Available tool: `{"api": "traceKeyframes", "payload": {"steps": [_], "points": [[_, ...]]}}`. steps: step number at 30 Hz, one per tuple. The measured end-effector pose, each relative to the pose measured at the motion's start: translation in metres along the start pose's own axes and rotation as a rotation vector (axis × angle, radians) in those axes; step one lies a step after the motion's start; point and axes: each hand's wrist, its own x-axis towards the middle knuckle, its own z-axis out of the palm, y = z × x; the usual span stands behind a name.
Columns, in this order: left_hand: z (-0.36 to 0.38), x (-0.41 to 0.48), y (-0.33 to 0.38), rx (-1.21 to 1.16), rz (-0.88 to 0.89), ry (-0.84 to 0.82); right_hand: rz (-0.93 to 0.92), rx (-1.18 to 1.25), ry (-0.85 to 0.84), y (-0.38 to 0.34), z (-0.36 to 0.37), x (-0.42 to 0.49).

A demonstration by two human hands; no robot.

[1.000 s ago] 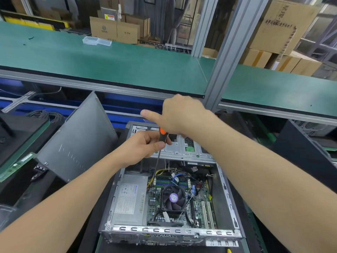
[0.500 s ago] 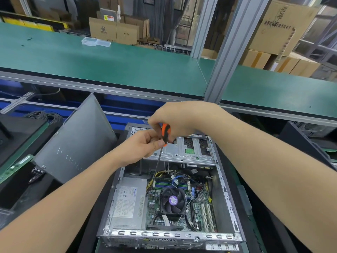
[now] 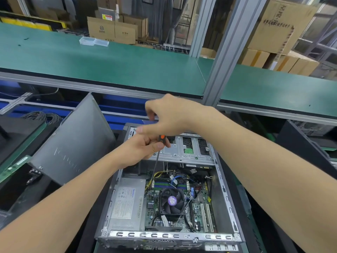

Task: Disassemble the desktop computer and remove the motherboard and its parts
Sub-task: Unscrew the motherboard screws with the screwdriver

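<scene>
1. The open grey metal desktop computer case (image 3: 221,198) lay on its side on the dark tabletop (image 3: 86,246), directly below the hands. The green motherboard (image 3: 197,209) was seated inside it and was judged not yet freed.
2. A slim screwdriver with an orange-and-black handle (image 3: 162,138) was held upright over the case. Its shaft ran down towards the yellow cables (image 3: 155,177). The tip was too small to be made out.
3. The screwdriver was pinched low on the handle by the left hand (image 3: 142,150). The right hand (image 3: 173,117) was laid over the handle's top with blurred fingers. Whether it was closed round the handle could not be told.
4. A slip was judged the main risk: with the top grip unsettled, the tip could be driven off a screw and into the board or the cables.
5. A freed screw could be dropped among the components and lost. The board could be strained if it were lifted with cables attached.
6. Inside the case were counted one motherboard, one black fan with a purple label (image 3: 172,200), one silver power supply box (image 3: 125,203) and two white expansion slots (image 3: 205,218).
7. Outside it were counted one screwdriver, two hands, one grey side panel (image 3: 73,143) leaning at the left, and what appeared to be two clear plastic boxes (image 3: 94,41) on the green shelf (image 3: 109,66).
</scene>
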Motion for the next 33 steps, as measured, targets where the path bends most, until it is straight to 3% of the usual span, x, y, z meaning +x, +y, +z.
{"api": "traceKeyframes", "payload": {"steps": [2, 5, 9, 16, 23, 28, 31, 33], "points": [[0.000, 0.000, 0.000, -0.010, -0.018, 0.021, 0.223, -0.143, 0.064, -0.008, 0.005, 0.003], [0.000, 0.000, 0.000, 0.019, -0.025, 0.007, 0.324, -0.149, -0.060, -0.014, 0.019, 0.010], [0.000, 0.000, 0.002, 0.010, -0.021, -0.001, 0.192, -0.032, -0.013, -0.006, 0.021, 0.009], [-0.006, -0.002, 0.010, -0.007, -0.045, 0.041, -0.145, -0.135, -0.235, 0.003, -0.004, 0.000], [-0.004, -0.004, 0.006, 0.056, -0.064, -0.002, -0.201, -0.203, -0.216, -0.002, 0.010, 0.004], [0.000, -0.003, 0.008, 0.039, -0.005, -0.011, -0.141, -0.063, -0.224, 0.001, 0.002, -0.004], [0.003, -0.002, 0.008, 0.028, 0.001, 0.001, 0.145, -0.116, 0.040, -0.005, 0.002, -0.002], [0.003, -0.002, 0.006, 0.022, -0.014, 0.010, 0.228, -0.264, -0.043, -0.014, 0.005, 0.002]]}}
